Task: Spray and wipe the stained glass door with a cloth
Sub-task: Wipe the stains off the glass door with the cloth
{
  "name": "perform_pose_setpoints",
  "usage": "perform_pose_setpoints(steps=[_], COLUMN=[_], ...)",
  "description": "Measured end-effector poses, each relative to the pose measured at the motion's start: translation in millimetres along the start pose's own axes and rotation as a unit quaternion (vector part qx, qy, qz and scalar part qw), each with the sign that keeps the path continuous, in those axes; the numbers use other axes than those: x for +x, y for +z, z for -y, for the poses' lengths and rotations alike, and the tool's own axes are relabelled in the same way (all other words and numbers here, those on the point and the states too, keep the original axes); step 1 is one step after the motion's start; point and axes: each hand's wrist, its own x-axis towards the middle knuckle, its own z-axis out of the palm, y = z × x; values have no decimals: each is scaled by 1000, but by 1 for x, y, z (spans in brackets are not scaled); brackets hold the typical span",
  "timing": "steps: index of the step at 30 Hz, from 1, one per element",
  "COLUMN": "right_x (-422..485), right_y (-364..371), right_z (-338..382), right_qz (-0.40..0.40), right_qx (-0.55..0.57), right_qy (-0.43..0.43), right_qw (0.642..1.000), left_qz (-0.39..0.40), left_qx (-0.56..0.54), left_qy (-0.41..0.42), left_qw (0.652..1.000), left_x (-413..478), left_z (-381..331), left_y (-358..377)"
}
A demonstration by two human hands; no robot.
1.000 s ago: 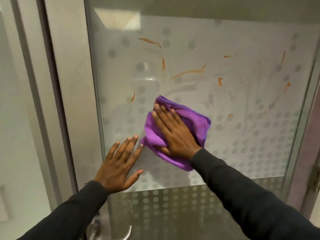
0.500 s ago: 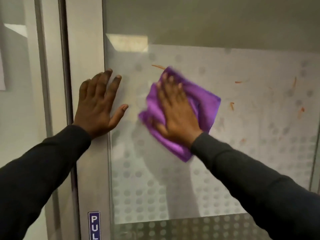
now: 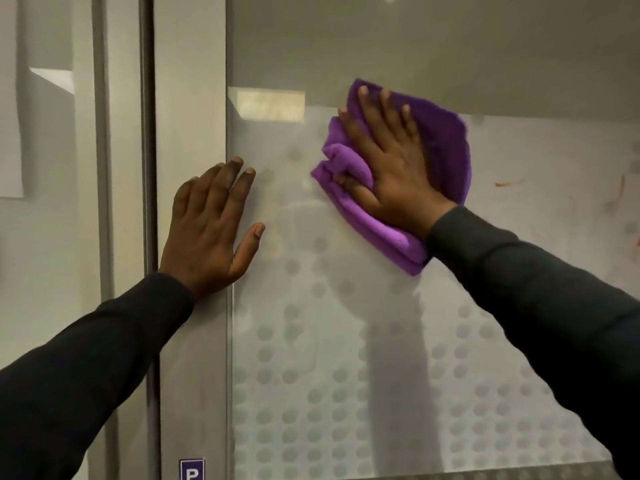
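Note:
The glass door (image 3: 346, 341) fills the view, frosted with grey dots on its lower part and plain grey above. My right hand (image 3: 391, 164) presses a folded purple cloth (image 3: 446, 147) flat against the glass at the top edge of the frosted band, thumb hooked into a fold. My left hand (image 3: 211, 226) lies flat with fingers spread across the metal door frame (image 3: 190, 98) and the glass edge, holding nothing. Orange streak stains (image 3: 505, 183) remain at the far right of the glass. No spray bottle is in view.
A purple sign with a white letter (image 3: 191, 470) is stuck low on the frame. A dark vertical seal (image 3: 148, 133) separates the door from a side panel on the left, where a white paper (image 3: 10, 98) hangs.
My right hand has slid the cloth up and to the right over the glass; the orange streaks in the middle are gone. My left hand moved from the glass up onto the frame.

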Motion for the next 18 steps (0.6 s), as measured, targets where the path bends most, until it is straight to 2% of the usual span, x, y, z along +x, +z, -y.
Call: perform_pose_setpoints(steps=[2, 5, 7, 9, 11, 12, 14, 16, 18], right_x=[0, -47, -92, -127, -124, -108, -65, -28, -6], right_y=[5, 22, 29, 33, 26, 20, -2, -10, -11], right_z=[22, 64, 86, 87, 72, 59, 27, 1, -15], right_qz=[8, 58, 104, 142, 151, 129, 66, 77, 38], right_qx=[13, 50, 83, 51, 53, 72, 35, 41, 68], right_qy=[-26, -133, -236, -356, -400, -371, -292, -217, -144], right_qw=[1000, 988, 963, 922, 902, 917, 953, 972, 986], left_qz=[-13, -26, -26, -23, -25, -27, -27, -24, -25], left_qx=[-15, -28, -31, -29, -26, -24, -23, -23, -22], left_qy=[-3, 1, 2, 0, 2, 2, 2, -1, 1], left_qw=[1000, 999, 999, 999, 999, 999, 999, 999, 999], left_x=[-1, -1, -1, -1, -2, -2, -2, -2, -2], left_z=[0, 2, 3, 2, 1, 1, 1, 1, 1], left_y=[0, 0, 0, 1, 1, 1, 1, 1, 2])
